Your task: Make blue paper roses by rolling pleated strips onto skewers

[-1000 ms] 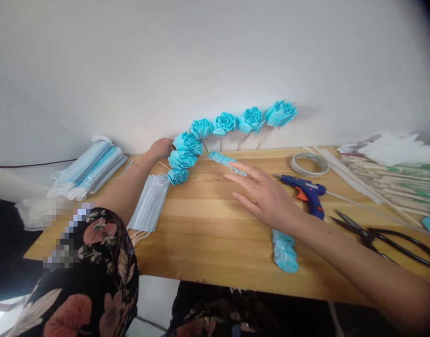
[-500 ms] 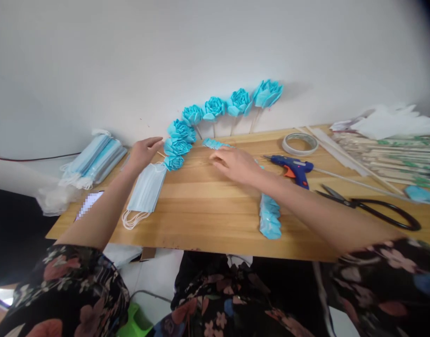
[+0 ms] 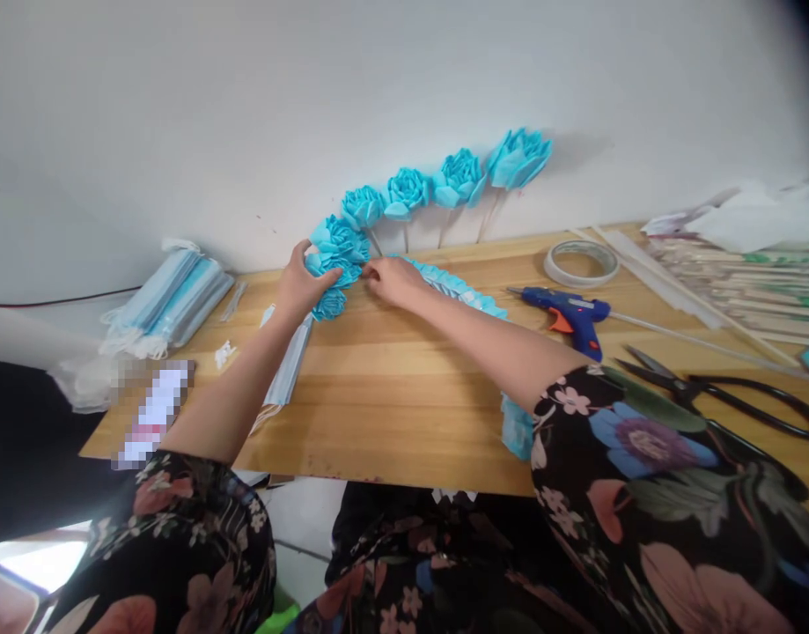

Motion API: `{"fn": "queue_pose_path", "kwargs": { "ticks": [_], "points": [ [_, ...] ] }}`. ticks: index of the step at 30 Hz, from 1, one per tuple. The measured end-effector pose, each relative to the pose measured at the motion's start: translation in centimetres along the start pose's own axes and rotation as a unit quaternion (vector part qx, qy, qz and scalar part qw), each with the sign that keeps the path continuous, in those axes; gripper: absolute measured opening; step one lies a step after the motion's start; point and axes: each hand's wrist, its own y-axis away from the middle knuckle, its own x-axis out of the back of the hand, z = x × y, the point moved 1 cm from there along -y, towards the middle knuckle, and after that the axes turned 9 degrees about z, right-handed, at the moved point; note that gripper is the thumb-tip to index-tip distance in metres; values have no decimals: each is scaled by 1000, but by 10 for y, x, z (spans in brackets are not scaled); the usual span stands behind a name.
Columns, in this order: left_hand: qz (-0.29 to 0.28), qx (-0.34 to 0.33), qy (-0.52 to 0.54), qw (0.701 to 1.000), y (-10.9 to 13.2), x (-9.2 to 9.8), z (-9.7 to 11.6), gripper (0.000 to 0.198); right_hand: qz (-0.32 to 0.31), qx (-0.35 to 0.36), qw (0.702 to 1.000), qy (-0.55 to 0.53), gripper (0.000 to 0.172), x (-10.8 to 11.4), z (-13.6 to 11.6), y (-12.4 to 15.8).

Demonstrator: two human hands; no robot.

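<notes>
My left hand (image 3: 304, 283) curls around the left side of a blue handmade flower (image 3: 333, 264), its thumb across the petals. Another blue flower (image 3: 328, 304) lies just below, and one more sits above it. At the flower's right edge my right hand (image 3: 396, 282) has its fingertips pinched together; what is between them is hidden. A curved row of folded blue pieces (image 3: 467, 295) runs behind my right forearm. Under my left forearm lies a stack of pale blue face masks (image 3: 289, 365), partly covered.
Several blue flowers on sticks (image 3: 408, 192) lean along the wall. To the right are a tape roll (image 3: 582, 264), a blue glue gun (image 3: 572, 317), black-handled scissors (image 3: 740, 396) and bundled sticks (image 3: 761, 291). Packed masks (image 3: 170, 299) and a phone (image 3: 154, 414) lie left.
My left hand has moved right onto the blue flower. My right hand has moved left to the flower's edge, its fingers now pinched. The view has shifted slightly.
</notes>
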Motion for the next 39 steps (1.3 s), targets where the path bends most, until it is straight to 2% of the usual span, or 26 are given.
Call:
{"fn": "queue_pose_path", "kwargs": {
  "ticks": [9,16,23,33,39],
  "points": [
    [14,6,56,998,-14,3,-14,78,29,-20,999,3,34,-14,-6,-13],
    [15,1,66,998,-16,4,-13,77,52,46,993,100,36,-18,-14,-15],
    [13,-13,59,998,-16,2,-16,76,47,66,986,143,37,-23,-17,-21],
    [13,-8,70,997,-18,-2,-18,77,61,93,983,147,37,-11,0,-15],
    [16,-8,82,996,-17,-5,-16,76,71,98,981,150,34,-12,4,-11]
  ]
}}
